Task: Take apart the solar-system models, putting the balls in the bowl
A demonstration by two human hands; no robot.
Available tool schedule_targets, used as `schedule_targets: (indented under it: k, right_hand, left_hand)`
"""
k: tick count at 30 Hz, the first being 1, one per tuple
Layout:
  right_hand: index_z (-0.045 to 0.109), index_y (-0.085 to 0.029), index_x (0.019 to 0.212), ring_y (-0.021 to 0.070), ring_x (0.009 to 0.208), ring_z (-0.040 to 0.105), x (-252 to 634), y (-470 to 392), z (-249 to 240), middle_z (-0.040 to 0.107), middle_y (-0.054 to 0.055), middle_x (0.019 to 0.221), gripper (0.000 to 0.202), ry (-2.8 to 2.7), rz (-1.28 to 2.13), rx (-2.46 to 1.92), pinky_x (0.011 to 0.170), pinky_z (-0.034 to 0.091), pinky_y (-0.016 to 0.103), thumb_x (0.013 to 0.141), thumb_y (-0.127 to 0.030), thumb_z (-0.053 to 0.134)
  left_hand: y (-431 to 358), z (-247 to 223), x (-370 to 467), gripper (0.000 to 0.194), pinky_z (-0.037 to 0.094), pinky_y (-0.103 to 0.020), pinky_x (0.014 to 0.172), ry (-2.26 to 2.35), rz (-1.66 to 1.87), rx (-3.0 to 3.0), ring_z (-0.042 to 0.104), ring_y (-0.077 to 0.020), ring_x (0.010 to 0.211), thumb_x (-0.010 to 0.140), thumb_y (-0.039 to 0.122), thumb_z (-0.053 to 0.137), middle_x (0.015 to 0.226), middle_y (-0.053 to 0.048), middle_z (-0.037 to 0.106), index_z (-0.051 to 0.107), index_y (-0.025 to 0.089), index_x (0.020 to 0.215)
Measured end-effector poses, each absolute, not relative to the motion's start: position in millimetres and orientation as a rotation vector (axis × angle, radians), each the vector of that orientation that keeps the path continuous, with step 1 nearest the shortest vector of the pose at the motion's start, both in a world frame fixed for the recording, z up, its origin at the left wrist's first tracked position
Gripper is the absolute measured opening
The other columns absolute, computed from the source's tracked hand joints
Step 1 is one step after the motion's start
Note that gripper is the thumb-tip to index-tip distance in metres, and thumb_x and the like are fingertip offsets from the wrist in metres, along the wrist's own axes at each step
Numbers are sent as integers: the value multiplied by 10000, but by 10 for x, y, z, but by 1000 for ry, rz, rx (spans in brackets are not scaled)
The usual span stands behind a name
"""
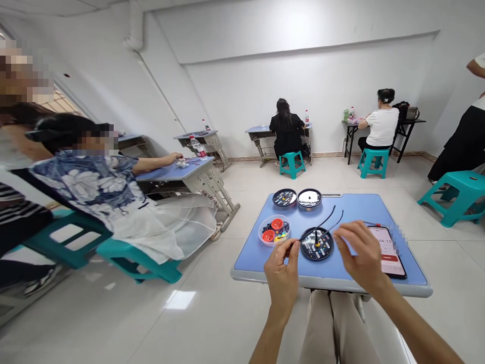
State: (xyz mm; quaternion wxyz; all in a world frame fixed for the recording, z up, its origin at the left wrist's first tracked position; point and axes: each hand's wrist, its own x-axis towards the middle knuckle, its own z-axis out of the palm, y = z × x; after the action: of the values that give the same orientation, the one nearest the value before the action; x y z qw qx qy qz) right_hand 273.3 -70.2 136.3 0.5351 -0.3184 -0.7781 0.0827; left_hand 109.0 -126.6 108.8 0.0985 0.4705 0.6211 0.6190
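My left hand (282, 260) is at the near left of the round dial, its thumb and forefinger pinched on a thin black strand (322, 222) that slants up to the right. A second dark strand end rises beside it; whether the two are joined is hidden. My right hand (359, 250) hangs to the right of the dial with fingers bent and thumb near forefinger; anything between the tips is too small to make out. Between the hands lies a round black dial (324, 251) with small coloured labels, a yellow centre and a black upright piece.
A clear tub (260, 237) of red cups and small parts stands left on the blue table (250, 260). Two round black cases (285, 206) sit at the back edge. A phone (392, 270) lies at right. Other people sit at desks; a teal stool (460, 189) stands right.
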Motion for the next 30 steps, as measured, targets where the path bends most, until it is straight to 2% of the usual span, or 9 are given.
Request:
schedule_targets:
  k: [2,5,8,13,16,22,27,30]
  right_hand:
    - [676,-217,854,173,693,552,2811,-773,1262,650,52,773,230,-1578,525,-925,619,444,312,935,-373,528]
    - [674,-194,887,127,551,471,2799,-783,1154,617,19,696,370,-1333,1080,-972,487,377,265,857,-551,583]
    - [636,-179,784,96,517,417,2718,-762,1145,569,-8,642,422,-1134,1281,-925,458,336,234,771,-601,652]
    - [537,-191,678,76,469,369,2588,-769,1129,495,-47,565,408,-916,1313,-950,412,279,203,753,-572,662]
    - [499,-202,655,75,453,333,2506,-725,1074,432,-70,540,369,-854,1205,-984,410,276,208,779,-523,631]
    - [463,-211,640,102,521,385,2311,-579,1148,453,-47,578,309,-1012,925,-1081,487,343,233,862,-421,509]
    - [392,-230,614,115,543,381,1981,-532,1290,431,-38,561,315,-1188,821,-1136,524,362,240,887,-385,413]
    - [401,-228,633,123,562,387,1883,-384,1322,454,-23,580,319,-1304,781,-1167,534,364,243,906,-385,352]
  left_hand:
    - [-1330,1119,1162,243,513,-240,645,1822,1816,1374,607,-124,664,867,410,605,798,-21,694,714,193,854]
    - [-1377,1140,1309,252,504,-225,626,1782,1769,1418,596,-118,644,878,405,588,746,-13,672,705,190,819]
    - [-1401,1132,1431,264,487,-213,585,1781,1748,1487,580,-112,617,893,397,565,709,-7,650,689,190,785]
    - [-1466,1095,1567,178,441,-202,517,1824,1707,1735,530,-93,546,903,307,564,661,14,601,668,199,808]
    - [-1502,1047,1665,158,430,-207,506,1860,1728,1878,531,-91,541,925,235,523,678,6,599,655,203,843]
    - [-1494,990,1707,125,445,-233,538,2058,1794,2060,578,-116,596,930,172,515,704,-24,627,639,188,927]
    - [-1413,1080,1570,164,429,-245,545,2262,1824,2039,570,-122,577,946,206,497,647,-17,606,653,185,898]
    - [-1469,1087,1479,151,405,-237,532,2349,1904,2027,537,-112,544,934,179,508,606,0,573,645,183,869]
